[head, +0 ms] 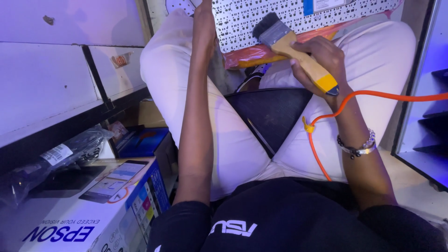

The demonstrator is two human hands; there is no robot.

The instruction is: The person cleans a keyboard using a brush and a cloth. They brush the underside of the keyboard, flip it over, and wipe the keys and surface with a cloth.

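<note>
Keyboard panel getting a brushing

Keyboard panel (280,18), white with many small holes, is lying across the knees at 12 o'clock, and an orange sheet (261,52) is lying under it. The right hand (319,60) is wrapping tight around the yellow handle of a paintbrush (291,44), and the dark bristles are touching the panel's near edge. The left hand (204,21) is reaching up along the panel's left edge; its fingers are hiding at the top, so I cannot tell how it is gripping. I think the brushing is underway, but how much dust is left is too small to tell.

An orange cord (354,95) is running by the right wrist at 3 o'clock and could be snagging the arm. A printer box (70,219) is crowding in at 8 o'clock. A dark shelf (427,130) is standing close at 3 o'clock. Room is looking tight on both sides.
</note>
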